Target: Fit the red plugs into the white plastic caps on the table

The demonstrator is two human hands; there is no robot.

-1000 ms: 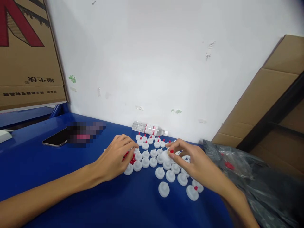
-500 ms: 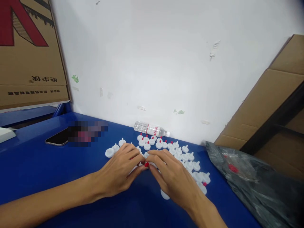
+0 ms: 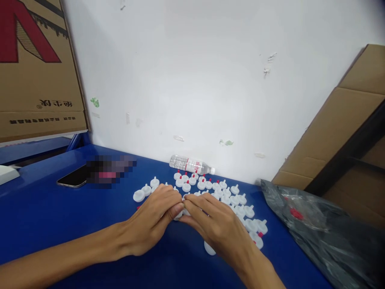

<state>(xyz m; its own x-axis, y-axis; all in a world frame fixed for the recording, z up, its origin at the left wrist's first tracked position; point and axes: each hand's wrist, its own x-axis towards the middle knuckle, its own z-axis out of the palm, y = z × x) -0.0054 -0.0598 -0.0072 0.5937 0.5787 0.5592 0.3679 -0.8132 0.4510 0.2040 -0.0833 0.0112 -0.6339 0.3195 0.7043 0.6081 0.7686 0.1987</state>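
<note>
My left hand (image 3: 159,214) and my right hand (image 3: 207,214) meet fingertip to fingertip low over the blue table. Both are closed around a white nozzle cap (image 3: 179,215), a round lid with a spout, mostly covered by my fingers. Its spout end is hidden. Beyond and to the right of my hands lie several white nozzle caps (image 3: 234,199) with bare spouts. Farther back, other white caps carry small red tips (image 3: 187,182). One white cap (image 3: 209,247) sits just under my right wrist, partly covered.
A clear plastic bottle (image 3: 192,164) lies along the wall. On the left of the blue table (image 3: 39,208) is a phone (image 3: 73,176) beside a blurred patch. A dark plastic bag (image 3: 325,241) with a clear bag of red pieces (image 3: 296,213) and a cardboard box (image 3: 333,120) are at right.
The red tip seen between my thumbs is now out of sight. My left thumb has moved up against the fingers, and my right thumb has slid left beneath the white cap.
</note>
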